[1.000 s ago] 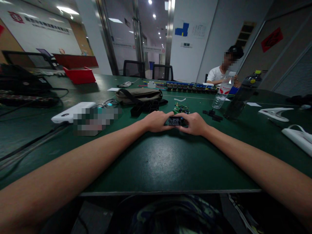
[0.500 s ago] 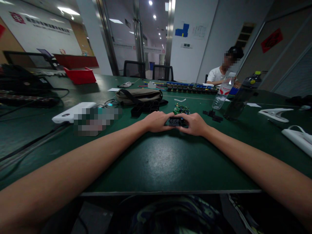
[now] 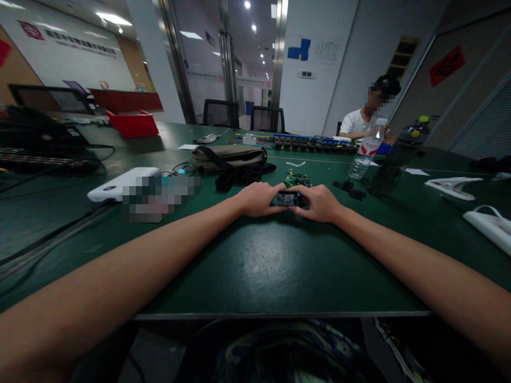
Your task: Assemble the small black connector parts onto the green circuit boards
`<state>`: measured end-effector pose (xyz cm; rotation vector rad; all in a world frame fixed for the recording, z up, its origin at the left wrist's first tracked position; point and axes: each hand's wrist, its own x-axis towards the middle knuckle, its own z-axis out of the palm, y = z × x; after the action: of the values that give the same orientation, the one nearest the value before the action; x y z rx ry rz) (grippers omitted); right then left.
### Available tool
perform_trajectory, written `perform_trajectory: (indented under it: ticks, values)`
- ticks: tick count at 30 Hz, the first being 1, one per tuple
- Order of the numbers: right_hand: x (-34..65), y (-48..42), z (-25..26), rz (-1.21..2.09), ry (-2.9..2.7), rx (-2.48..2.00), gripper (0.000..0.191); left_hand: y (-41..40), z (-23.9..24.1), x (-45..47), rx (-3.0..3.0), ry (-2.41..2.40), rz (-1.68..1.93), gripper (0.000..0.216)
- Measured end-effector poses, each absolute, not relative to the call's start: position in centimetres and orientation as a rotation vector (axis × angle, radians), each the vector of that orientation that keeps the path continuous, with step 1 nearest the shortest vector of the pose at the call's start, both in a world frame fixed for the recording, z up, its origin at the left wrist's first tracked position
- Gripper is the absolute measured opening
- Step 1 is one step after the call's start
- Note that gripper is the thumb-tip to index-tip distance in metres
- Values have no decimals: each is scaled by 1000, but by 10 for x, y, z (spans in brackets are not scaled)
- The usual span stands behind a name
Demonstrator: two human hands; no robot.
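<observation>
Between my two hands is a small black rectangular box (image 3: 287, 199), one long face turned towards me with lighter marks on it. My left hand (image 3: 258, 199) pinches its left end between thumb and fingers. On the other end, the thumb and fingers of my right hand (image 3: 319, 204) are closed in the same way. Just behind lie green circuit boards (image 3: 296, 178), partly covered by my fingers. Black open plastic cases (image 3: 235, 178) sit beyond my left hand, and small black plastic pieces (image 3: 349, 189) are to the right of my right hand.
A grey-brown pouch (image 3: 229, 157), a white device (image 3: 122, 184) and cables are on the left of the green table (image 3: 259, 266). A clear water bottle (image 3: 365, 151) and a dark bottle (image 3: 399, 157) stand at right. Across the table sits a person (image 3: 359, 122).
The box's near face looks lighter and shows more detail, as if tilted slightly. Both hands stay almost in place, and the whole view has shifted very slightly.
</observation>
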<state>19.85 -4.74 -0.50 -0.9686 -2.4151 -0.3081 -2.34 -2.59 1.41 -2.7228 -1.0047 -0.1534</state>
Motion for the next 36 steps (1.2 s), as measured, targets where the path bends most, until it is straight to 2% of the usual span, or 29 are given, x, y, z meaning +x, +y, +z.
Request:
perform_trajectory:
  ticks: [36]
  values:
    - [200, -47, -5, -329, -2439, -985, 45, -29, 17, -23, -2739, -1027, -148, 53]
